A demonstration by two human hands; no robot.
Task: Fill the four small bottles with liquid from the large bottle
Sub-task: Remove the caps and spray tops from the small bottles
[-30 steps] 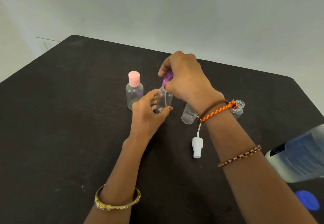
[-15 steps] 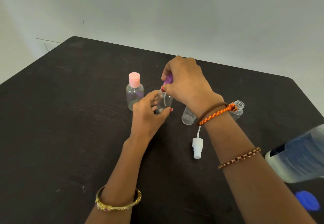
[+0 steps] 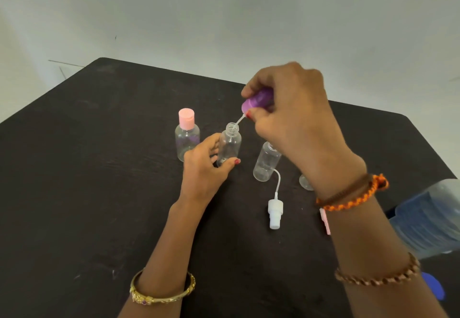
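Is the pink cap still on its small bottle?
Yes, the pink cap sits closed on top of its small bottle, left of the hands.

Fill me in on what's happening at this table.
A person is opening small bottles for filling. The left hand steadies a clear small bottle on the black table, while the right hand lifts its purple spray cap, tube tip at the bottle's mouth. A white spray cap lies on the table beside an open bottle. The pink-capped bottle is closed. The large bottle sits at the right edge.
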